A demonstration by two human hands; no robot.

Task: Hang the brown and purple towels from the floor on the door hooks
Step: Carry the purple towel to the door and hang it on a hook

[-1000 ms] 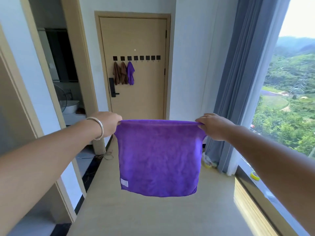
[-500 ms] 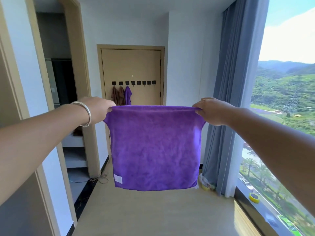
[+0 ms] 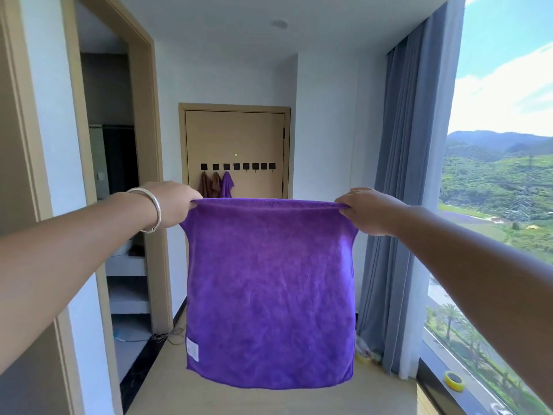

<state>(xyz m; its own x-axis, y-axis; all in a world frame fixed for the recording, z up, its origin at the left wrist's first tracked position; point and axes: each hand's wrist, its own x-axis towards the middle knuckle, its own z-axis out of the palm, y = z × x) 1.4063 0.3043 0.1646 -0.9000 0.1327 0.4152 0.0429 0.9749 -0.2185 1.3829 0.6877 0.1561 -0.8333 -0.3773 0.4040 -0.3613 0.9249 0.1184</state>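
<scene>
Both arms out straight, chest high. My left hand (image 3: 172,202) and right hand (image 3: 366,209) each pinch a top corner of the purple towel (image 3: 269,295), stretched flat, facing the door hooks (image 3: 238,166).

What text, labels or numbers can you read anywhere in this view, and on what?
None is readable.
White tag on the held purple towel: print too small and blurred to read.
Yellow tape roll on the window ledge: no legible marking.
Door and its hooks: no writing visible.
</scene>
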